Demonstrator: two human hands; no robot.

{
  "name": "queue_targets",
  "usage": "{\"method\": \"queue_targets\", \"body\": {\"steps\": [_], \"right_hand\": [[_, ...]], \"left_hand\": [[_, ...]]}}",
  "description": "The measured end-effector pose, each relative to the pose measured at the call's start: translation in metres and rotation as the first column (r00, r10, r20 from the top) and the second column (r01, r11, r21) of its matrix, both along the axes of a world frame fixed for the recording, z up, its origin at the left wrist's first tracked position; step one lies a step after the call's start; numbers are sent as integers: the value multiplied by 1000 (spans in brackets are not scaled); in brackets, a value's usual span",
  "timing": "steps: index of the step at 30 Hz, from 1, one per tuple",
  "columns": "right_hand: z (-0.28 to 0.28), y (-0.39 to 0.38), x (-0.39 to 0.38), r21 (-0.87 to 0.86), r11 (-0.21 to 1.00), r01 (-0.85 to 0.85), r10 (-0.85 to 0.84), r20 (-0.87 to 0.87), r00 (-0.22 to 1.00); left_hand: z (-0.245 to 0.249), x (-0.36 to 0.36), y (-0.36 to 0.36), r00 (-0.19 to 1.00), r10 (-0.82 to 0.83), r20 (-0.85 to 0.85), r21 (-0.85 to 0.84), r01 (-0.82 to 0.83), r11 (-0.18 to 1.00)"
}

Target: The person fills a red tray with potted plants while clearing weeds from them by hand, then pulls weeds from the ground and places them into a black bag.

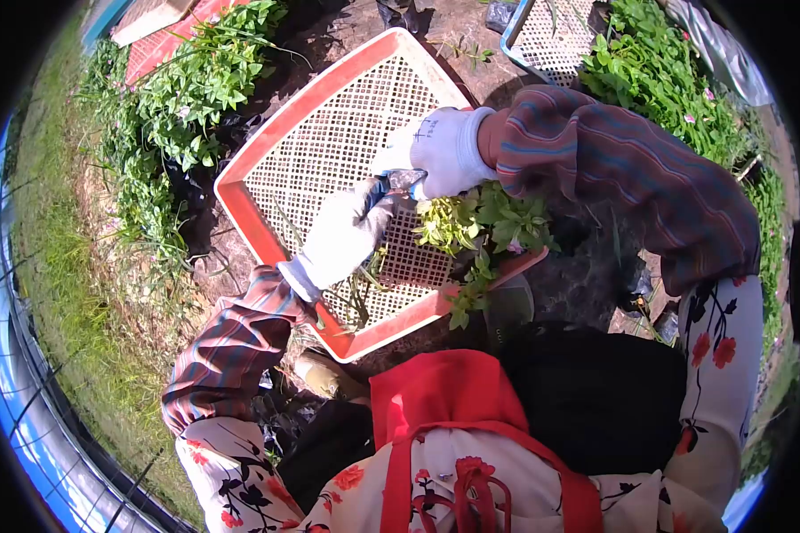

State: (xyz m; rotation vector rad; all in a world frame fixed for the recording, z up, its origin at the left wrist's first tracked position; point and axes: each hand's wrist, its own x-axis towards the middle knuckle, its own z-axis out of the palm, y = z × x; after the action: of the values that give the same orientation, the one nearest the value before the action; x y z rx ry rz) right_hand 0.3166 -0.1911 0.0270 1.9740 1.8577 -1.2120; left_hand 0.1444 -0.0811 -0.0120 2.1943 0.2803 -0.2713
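Observation:
Both of my hands wear white gloves and meet over a red-rimmed perforated tray (267, 224). My left hand (342, 233) has its fingers closed at a small dark plastic piece (404, 180) near the tray's middle. My right hand (444, 153) is closed at the same piece from the other side, its fingers bent down. Just below my right hand, a leafy plant with yellow-green leaves (449, 224) and darker leaves (511, 222) hangs over the tray's right side. Whether its stem is in my fingers is hidden. A few thin green stems lie on the tray's mesh.
Leafy plants (209, 80) grow along the left, and more (667, 80) at the upper right. A blue-edged tray (556, 40) lies at the top, and a red crate (164, 49) at the upper left. My knees and a red apron (444, 395) are below the tray.

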Motion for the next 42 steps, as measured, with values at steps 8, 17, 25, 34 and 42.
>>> {"method": "queue_targets", "body": {"steps": [8,17,25,34,42], "right_hand": [[-73,7,23,606,715,-348,213,285,935],[-56,15,10,587,779,-221,86,248,965],[16,10,-31,175,984,-20,48,-157,986],[68,2,-84,513,832,-213,361,-208,909],[12,15,10,495,866,67,-89,20,996]], "left_hand": [[-34,-1,-52,900,166,-403,-690,-180,-701],[-12,13,-64,618,467,-632,-765,-402,-504],[67,-24,13,974,-124,-190,-36,119,992],[126,-104,0,990,-60,-124,-384,8,923],[120,-288,24,847,517,-123,483,-404,777]]}}
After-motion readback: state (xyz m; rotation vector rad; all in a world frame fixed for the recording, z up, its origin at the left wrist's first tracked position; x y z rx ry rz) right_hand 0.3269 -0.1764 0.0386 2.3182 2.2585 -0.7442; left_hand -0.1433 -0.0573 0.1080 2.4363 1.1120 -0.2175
